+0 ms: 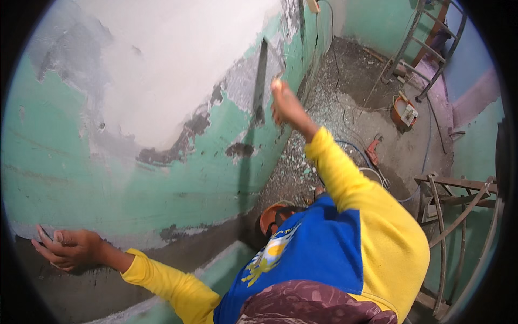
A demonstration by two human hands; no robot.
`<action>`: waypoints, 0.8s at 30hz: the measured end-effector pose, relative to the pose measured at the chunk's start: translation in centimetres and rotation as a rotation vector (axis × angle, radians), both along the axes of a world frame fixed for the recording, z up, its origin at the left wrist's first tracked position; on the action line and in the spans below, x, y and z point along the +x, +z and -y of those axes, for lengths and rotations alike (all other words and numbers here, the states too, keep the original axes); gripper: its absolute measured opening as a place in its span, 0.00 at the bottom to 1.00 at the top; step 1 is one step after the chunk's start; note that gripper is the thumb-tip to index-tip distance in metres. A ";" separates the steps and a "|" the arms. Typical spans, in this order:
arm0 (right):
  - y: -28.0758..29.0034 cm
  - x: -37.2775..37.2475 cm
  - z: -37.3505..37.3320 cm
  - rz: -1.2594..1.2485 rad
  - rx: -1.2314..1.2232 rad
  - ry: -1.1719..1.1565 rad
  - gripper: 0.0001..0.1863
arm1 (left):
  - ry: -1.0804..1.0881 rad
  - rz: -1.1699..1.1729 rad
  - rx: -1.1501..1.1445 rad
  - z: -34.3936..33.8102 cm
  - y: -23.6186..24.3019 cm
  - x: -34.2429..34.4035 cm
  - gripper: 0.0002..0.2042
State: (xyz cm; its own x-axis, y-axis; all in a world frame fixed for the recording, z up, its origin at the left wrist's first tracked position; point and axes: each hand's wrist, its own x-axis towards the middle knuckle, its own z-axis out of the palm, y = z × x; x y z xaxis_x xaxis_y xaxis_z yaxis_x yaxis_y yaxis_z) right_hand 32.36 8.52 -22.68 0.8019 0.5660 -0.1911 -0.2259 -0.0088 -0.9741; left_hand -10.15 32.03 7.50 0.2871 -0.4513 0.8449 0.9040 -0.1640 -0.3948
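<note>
The right grip (286, 105), blurred, has its fingers curled in before the wall; a small pale bit shows at its top, but I cannot tell whether that is a held tool. Down and left of it, the left grip (70, 249) is loosely open, fingers half-curled, nothing clearly held, near the dark lower band. Left of the right grip spreads the pale bare patch (156, 70), edged by flaking green paint (208, 170). Hand work on that surface seems the step in hand; the next move likely calls for steady control at the patch's ragged edge. Right of the right grip lie floor debris (324, 110), an orange bucket (397, 104) and, farther, a ladder (429, 49).
</note>
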 end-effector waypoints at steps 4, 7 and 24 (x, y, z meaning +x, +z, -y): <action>1.3 1.2 0.6 0.000 0.039 0.021 0.29 | 0.061 0.041 0.019 -0.2 0.2 0.1 0.23; 1.2 -2.5 0.9 0.046 -0.090 0.126 0.30 | 0.077 0.021 0.032 0.5 0.4 -0.9 0.24; 1.7 5.2 1.5 -0.015 0.027 0.061 0.27 | 0.164 0.067 0.005 1.2 0.0 0.8 0.24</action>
State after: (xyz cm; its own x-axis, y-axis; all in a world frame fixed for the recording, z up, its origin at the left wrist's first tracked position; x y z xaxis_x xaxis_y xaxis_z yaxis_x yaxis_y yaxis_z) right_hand 37.59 7.03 -20.94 0.7629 0.6191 -0.1863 -0.2400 0.0035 -0.9708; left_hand -9.34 30.79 7.49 0.3005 -0.4071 0.8626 0.9427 -0.0110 -0.3336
